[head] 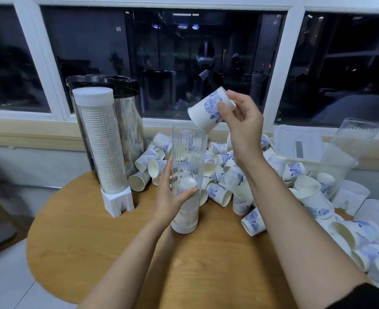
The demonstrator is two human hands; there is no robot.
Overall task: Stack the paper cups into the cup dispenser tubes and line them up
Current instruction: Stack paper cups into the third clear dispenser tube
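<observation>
The right grip (240, 121) pinched one paper cup (208, 110), tilted mouth-down at the open top of the clear tube (188, 148); the left grip (173, 197) curled round that tube, upright on the surface (94, 241); so tilted, the rim might catch the tube's edge and jam, or tip it; three tubes showed: this one, one full tube (103, 148), one leaning tube (349, 143) at the right; loose cups (224, 175) lay heaped beyond counting

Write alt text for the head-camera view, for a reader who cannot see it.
A right hand holds a blue-flowered paper cup, tilted mouth-down, above a clear dispenser tube that the left hand steadies on a wooden table. Loose cups lie heaped behind; a full tube stands left.
</observation>
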